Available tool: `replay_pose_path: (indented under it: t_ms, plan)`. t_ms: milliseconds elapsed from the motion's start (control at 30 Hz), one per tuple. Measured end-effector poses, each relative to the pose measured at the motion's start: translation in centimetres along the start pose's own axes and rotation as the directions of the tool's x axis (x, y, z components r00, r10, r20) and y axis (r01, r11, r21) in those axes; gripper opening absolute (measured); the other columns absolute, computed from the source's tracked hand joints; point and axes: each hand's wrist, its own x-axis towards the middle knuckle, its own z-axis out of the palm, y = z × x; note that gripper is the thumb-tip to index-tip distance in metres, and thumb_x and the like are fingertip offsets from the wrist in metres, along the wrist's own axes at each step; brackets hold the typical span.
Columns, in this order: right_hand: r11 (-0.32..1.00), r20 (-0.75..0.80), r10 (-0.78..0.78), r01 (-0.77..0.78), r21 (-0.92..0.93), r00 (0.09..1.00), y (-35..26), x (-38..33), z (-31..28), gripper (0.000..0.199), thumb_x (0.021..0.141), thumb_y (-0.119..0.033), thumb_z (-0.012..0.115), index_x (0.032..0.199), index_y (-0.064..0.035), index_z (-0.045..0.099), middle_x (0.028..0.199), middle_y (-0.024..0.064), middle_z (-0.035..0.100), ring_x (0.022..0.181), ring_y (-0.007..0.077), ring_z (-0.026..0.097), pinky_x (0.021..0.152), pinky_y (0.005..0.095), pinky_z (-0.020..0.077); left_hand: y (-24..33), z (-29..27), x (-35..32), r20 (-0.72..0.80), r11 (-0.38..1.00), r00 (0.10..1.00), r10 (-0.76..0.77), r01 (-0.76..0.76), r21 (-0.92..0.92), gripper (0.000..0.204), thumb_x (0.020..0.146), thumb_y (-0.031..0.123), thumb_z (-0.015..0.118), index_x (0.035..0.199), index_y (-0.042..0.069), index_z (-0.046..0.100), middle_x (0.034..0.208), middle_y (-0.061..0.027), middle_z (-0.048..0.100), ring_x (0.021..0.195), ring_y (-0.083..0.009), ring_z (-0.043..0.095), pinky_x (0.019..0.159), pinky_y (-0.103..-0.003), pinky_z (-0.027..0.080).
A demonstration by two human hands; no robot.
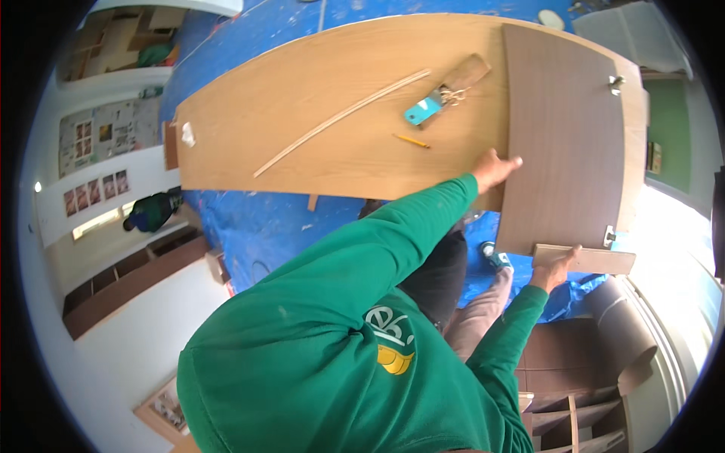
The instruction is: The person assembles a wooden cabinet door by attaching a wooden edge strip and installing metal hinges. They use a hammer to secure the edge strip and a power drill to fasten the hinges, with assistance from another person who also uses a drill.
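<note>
Both hands were on wood: one flat on the grey-brown panel, one clamped on a small strip.

Nearest, the green sleeve (355, 302) filled the lower frame. The right hand (555, 269) gripped the small wooden strip (585, 259), fingers closed around its end, just under the panel's near edge. The left hand (495, 170) lay against the left edge of the grey-brown panel (566, 143), fingers together and stretched out. That panel rested on the large light-oak board (317, 121). Further off lay a pencil (411, 140), a thin wood strip (340, 117), a turquoise tool (424, 110) and the blue sheet (257, 219).
</note>
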Motion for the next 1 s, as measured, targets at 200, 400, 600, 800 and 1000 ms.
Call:
replay_pose_path:
  t_ms: [200, 400, 600, 800, 1000]
  plan:
    - [0.995, -0.071, -0.091, 0.094, 0.031, 0.993, -0.4, -2.6, -0.3, 0.106, 0.086, -0.062, 0.089, 0.147, 0.0171, 0.055, 0.144, 0.0209, 0.065, 0.117, 0.0338, 0.068, 0.102, 0.0513, 0.0591, 5.0, -1.8, 8.1, 0.481, 0.573, 0.876, 0.024, 0.382, -0.725, 0.055, 0.091, 0.019, 0.089, 0.135, -0.006, 0.067, 0.134, -0.0198, 0.074, 0.128, -0.0346, 0.069, 0.110, -0.052, 0.057]
    - [1.000, -0.053, 0.011, -0.011, 0.009, 0.999, -0.2, -2.3, -2.3, 0.105, 0.083, -0.076, 0.083, 0.143, 0.0086, 0.063, 0.143, 0.0180, 0.065, 0.117, 0.0326, 0.066, 0.104, 0.0498, 0.0560, 5.6, -2.7, 4.0, 0.371, 0.556, 0.906, 0.205, 0.204, -0.806, 0.052, 0.081, 0.003, 0.088, 0.130, -0.006, 0.071, 0.127, -0.0193, 0.076, 0.122, -0.0341, 0.070, 0.112, -0.051, 0.057]
    - [0.964, 0.131, -0.153, 0.177, -0.198, 0.979, 0.0, -12.2, -6.6, 0.096, 0.096, -0.073, 0.070, 0.158, -0.0009, 0.057, 0.156, 0.0155, 0.059, 0.132, 0.0341, 0.062, 0.110, 0.0553, 0.0532, -0.2, -10.9, -7.5, 0.135, 0.514, 0.976, 0.169, 0.030, -0.857, 0.074, 0.079, 0.004, 0.086, 0.147, -0.005, 0.061, 0.142, -0.0193, 0.069, 0.134, -0.0357, 0.062, 0.109, -0.051, 0.055]
    - [0.962, 0.507, -0.212, 0.270, -0.044, 0.836, 1.6, -24.3, -7.1, 0.075, 0.110, -0.053, 0.057, 0.167, -0.0062, 0.044, 0.163, 0.0193, 0.053, 0.141, 0.0378, 0.058, 0.121, 0.0552, 0.0499, -6.7, -23.0, -20.5, -0.004, 0.438, 0.976, 0.218, -0.102, -0.893, 0.071, 0.086, 0.005, 0.085, 0.151, 0.000, 0.057, 0.142, -0.0156, 0.067, 0.129, -0.0326, 0.066, 0.106, -0.053, 0.060]
    - [0.980, 0.682, -0.174, 0.193, 0.050, 0.710, 8.1, -19.8, -6.0, 0.052, 0.110, -0.048, 0.061, 0.138, -0.0041, 0.064, 0.123, 0.0116, 0.070, 0.111, 0.0267, 0.070, 0.095, 0.0462, 0.0609, -11.5, -32.2, -21.2, 0.172, 0.446, 0.958, 0.227, 0.055, -0.894, 0.040, 0.091, 0.016, 0.085, 0.125, 0.000, 0.073, 0.122, -0.0145, 0.077, 0.106, -0.0267, 0.077, 0.092, -0.045, 0.067]
